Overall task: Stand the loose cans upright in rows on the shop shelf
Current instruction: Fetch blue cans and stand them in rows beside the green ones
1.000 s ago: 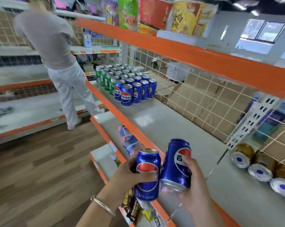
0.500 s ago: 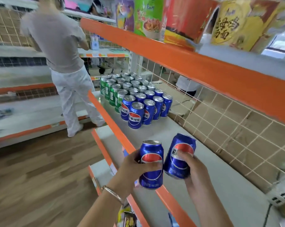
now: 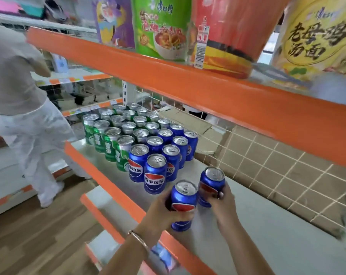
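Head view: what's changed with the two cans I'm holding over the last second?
The left hand and right hand carried their blue cans forward, from in front of the shelf to over it, near the standing blue rows. The right can, tilted before, is now nearly upright beside the left can. Both are still gripped; neither is let go. The blue rows and green cans stayed put.

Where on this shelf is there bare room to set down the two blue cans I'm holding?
Bare grey shelf board lies right of the standing blue cola cans, between the orange front lip and the pale wire grid back. The far end is crowded: green soda cans packed against the blue ones.
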`<state>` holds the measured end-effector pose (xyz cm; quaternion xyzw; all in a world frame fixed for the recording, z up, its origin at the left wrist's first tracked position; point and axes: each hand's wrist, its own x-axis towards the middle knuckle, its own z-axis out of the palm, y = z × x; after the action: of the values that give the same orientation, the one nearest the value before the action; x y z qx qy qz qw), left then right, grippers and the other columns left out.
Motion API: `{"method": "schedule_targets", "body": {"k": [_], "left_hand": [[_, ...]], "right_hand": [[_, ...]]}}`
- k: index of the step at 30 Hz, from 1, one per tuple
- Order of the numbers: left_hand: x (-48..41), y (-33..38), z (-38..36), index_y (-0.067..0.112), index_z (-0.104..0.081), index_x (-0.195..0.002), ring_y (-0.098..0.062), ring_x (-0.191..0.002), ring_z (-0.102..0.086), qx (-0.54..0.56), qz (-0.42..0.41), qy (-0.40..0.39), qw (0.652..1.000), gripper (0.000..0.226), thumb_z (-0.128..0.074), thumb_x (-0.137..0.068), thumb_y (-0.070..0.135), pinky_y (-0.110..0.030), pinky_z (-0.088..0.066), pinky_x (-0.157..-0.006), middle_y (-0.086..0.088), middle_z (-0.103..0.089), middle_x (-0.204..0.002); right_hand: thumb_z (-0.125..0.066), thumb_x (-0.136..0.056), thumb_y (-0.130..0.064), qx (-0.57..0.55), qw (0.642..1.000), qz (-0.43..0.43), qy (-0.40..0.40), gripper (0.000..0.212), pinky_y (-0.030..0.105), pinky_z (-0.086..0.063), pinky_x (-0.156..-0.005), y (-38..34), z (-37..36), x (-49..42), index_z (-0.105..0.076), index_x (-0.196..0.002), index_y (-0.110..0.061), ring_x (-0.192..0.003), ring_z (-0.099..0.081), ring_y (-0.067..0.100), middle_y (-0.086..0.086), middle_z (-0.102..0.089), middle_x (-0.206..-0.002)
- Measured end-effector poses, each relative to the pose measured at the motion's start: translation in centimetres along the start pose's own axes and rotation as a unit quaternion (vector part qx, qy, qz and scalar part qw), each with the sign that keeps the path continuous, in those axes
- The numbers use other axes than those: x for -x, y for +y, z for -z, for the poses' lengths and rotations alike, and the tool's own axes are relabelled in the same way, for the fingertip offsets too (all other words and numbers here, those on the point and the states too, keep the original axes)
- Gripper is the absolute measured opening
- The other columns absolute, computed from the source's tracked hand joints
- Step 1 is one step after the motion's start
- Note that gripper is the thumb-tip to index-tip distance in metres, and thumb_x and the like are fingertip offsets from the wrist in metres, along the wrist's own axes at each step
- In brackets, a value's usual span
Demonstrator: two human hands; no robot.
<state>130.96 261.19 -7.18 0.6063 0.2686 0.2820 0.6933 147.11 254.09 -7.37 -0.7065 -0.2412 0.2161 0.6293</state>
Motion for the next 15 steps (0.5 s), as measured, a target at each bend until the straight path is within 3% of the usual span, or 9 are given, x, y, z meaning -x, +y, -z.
{"method": "schedule_targets", "body": {"k": [3,7,13,15], "left_hand": [[-0.9,-0.5,1.3,0.015,-0.061,-0.118,-0.007,-0.094,-0.067,-0.017,-0.011,-0.030,0.999,0.076,-0.087,-0.046,0.014,-0.020,-0.052,-0.080,-0.004,-0.072,-0.108],[-1.3,-1.3,2.2,0.014,-0.052,-0.129,-0.006,-0.106,-0.063,-0.058,-0.025,-0.066,0.996,0.086,-0.087,-0.050,0.015,-0.016,-0.048,-0.085,-0.003,-0.068,-0.118],[-1.7,-1.3,3.0,0.023,-0.053,-0.125,-0.010,-0.112,-0.062,-0.092,-0.045,-0.120,0.988,0.073,-0.085,-0.064,0.002,-0.016,-0.050,-0.083,0.002,-0.066,-0.119],[-1.7,-1.3,3.1,0.023,-0.052,-0.126,-0.013,-0.113,-0.062,-0.086,-0.040,-0.127,0.987,0.073,-0.084,-0.064,0.001,-0.020,-0.052,-0.085,0.002,-0.066,-0.120]], "right_hand": [[-0.083,-0.069,-0.018,0.083,0.995,-0.006,0.062,0.054,0.041,-0.050,-0.092,0.0,-1.1,-2.4,-0.059,-0.116,-0.029,-0.098,-0.062,0.025,0.001,-0.064,-0.105],[-0.085,-0.056,-0.038,0.121,0.991,-0.014,0.059,0.080,0.047,-0.045,-0.100,-0.3,-2.5,-5.4,-0.054,-0.127,-0.020,-0.111,-0.057,0.030,0.014,-0.060,-0.118],[-0.082,-0.060,-0.036,0.168,0.984,0.009,0.065,0.063,0.047,-0.052,-0.090,-1.0,-4.2,-9.0,-0.061,-0.115,-0.015,-0.101,-0.064,0.025,0.008,-0.068,-0.110],[-0.081,-0.069,-0.022,0.171,0.983,0.019,0.059,0.050,0.042,-0.050,-0.091,-1.6,-4.7,-9.5,-0.060,-0.114,-0.014,-0.101,-0.063,0.025,0.009,-0.068,-0.112]]}}
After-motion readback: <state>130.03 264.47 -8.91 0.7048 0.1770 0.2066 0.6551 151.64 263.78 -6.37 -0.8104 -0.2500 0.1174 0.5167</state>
